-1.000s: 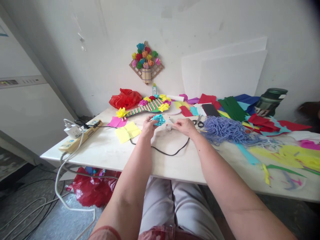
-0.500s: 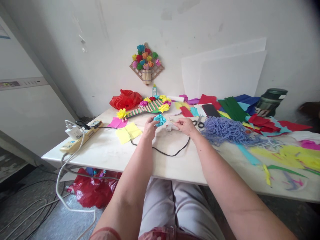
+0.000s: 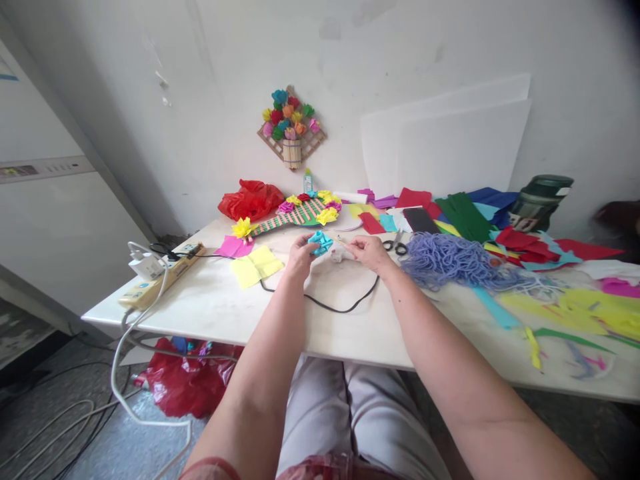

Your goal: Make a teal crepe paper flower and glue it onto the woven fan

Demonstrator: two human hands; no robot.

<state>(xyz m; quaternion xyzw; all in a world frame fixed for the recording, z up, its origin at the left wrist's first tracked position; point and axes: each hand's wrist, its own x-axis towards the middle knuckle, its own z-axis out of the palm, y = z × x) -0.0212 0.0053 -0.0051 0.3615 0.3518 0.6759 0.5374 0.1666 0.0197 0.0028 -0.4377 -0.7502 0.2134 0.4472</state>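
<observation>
Between the thumb and fingers of my left hand (image 3: 300, 256) is a folded turquoise paper flower (image 3: 321, 243), held above the table. My right hand (image 3: 369, 252) is closed in a pinch on a thin, pale stick-like piece whose tip points towards the flower, with a small gap between them. Under the right fingers lies a whitish object (image 3: 338, 252), partly hidden; I cannot make out its kind. A black cord (image 3: 340, 311) loops on the table below both hands. Just behind them rests a green, striped, guitar-shaped board (image 3: 295, 217) edged with paper flowers.
Scissors (image 3: 395, 246) and a heap of lilac yarn (image 3: 445, 261) lie right of my right hand. Yellow paper (image 3: 257, 266) and a power strip (image 3: 163, 275) are on the left. Coloured paper scraps (image 3: 465, 217) and a dark bottle (image 3: 543, 202) occupy the back right.
Both hands keep nearly the same place and hold. The view has shifted very slightly; nothing has been let go or taken up.
</observation>
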